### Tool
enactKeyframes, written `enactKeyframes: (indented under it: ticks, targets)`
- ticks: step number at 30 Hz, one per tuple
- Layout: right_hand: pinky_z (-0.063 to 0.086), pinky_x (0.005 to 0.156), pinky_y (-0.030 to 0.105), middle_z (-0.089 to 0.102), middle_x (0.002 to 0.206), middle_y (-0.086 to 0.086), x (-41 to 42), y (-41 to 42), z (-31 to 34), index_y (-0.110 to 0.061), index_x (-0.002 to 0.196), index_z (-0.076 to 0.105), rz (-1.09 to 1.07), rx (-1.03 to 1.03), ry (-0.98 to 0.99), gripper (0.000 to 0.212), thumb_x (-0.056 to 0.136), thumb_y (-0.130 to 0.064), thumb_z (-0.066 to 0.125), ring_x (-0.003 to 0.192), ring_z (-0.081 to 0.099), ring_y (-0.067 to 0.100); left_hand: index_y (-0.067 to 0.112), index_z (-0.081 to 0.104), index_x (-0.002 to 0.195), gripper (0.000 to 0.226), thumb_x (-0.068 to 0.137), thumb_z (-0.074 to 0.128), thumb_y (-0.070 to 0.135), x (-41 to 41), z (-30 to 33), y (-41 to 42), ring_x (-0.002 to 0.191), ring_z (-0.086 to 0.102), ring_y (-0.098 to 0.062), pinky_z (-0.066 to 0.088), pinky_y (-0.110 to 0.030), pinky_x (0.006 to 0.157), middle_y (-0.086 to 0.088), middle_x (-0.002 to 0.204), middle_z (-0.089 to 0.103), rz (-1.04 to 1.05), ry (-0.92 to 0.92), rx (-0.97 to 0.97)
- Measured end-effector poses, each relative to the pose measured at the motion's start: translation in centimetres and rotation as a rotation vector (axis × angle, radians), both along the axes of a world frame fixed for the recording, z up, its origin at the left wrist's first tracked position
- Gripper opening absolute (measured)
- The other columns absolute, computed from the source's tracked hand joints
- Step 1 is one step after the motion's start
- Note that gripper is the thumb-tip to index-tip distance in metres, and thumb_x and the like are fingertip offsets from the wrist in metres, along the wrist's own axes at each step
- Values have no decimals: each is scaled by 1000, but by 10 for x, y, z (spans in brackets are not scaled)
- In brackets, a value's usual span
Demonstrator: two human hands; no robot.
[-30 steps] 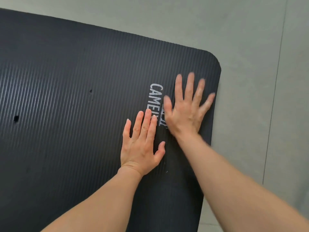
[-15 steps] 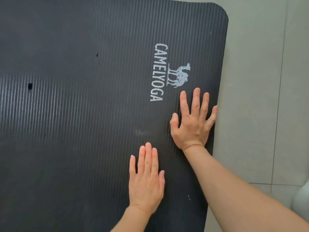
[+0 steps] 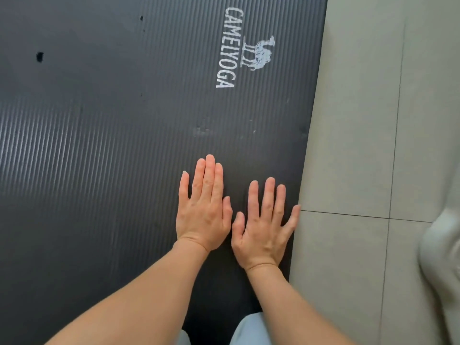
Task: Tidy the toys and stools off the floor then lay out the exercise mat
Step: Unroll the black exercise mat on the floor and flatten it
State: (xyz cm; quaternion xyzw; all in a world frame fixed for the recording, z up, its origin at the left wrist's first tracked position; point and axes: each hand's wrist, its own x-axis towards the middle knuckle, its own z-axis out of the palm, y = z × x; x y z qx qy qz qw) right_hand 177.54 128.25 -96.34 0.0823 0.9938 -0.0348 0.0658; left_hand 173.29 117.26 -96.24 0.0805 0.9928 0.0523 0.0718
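Now both hands lie flat with straight fingers on the black exercise mat (image 3: pixel 112 158), the right hand (image 3: pixel 263 227) nearest its right edge, the left hand (image 3: pixel 202 212) just beside it.

Soft even daylight, faint sheen on mat (image 3: pixel 99 170), blurred right edge.

Head view. My left hand (image 3: pixel 204 212) and right hand (image 3: pixel 263 227) lie flat, palms down and side by side, on the black ribbed exercise mat (image 3: pixel 112 145). My right little finger reaches the mat's edge; beyond it lies the grey tiled floor (image 3: pixel 348 145). Ahead of my fingers (image 3: pixel 210 170) sits the white CAMELYOGA logo (image 3: pixel 229 49). Behind my wrists, my pale blue trouser knee (image 3: pixel 251 329) shows.
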Motion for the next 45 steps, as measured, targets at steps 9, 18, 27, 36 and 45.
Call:
enactKeyframes:
  ticks: [9, 18, 27, 36, 45]
  targets:
    - [13, 110, 57, 30, 153, 10, -8, -2, 0, -18, 144, 34, -9, 2, 79, 60, 87, -38, 34, 141, 21, 27, 2, 31, 143, 63, 88, 27, 32, -2, 3, 1, 141, 28, -28, 11, -45, 114, -15, 152, 31, 24, 50, 28]
    - [21, 106, 60, 27, 153, 12, 145, 3, 5, -9, 143, 31, 206, 17, 31, 76, 80, -49, 41, 141, 21, 30, 10, 16, 149, 60, 95, 29, 32, 0, 5, 1, 148, 5, -19, 1, -42, 120, -6, 159, 10, 42, 36, 93]
    - [21, 108, 57, 37, 149, 10, 150, 4, 1, -9, 140, 42, 178, -44, 115, 70, 79, -44, 42, 140, 28, 27, 2, 48, 133, 42, 93, 40, 13, 18, 8, -7, 141, 31, -27, 20, -38, 116, -14, 148, 39, 54, 221, 351]
    - [-3, 114, 51, 3, 157, 5, 151, 1, 13, -12, 147, 7, 181, 8, -15, 75, 82, -50, 13, 146, 7, 24, 10, 17, 146, 62, 92, 10, 41, 158, -6, -38, 145, 18, -24, 8, -42, 120, -10, 156, 21, -206, 143, 37]
    - [-9, 117, 43, -33, 149, -4, 207, 17, 46, -23, 148, -14, 266, -114, -371, 86, 83, -68, 20, 140, -28, 14, 25, 1, 150, 65, 95, 5, 58, 243, -5, -119, 147, -10, -19, 5, -43, 114, -8, 157, 19, -448, 81, -40]
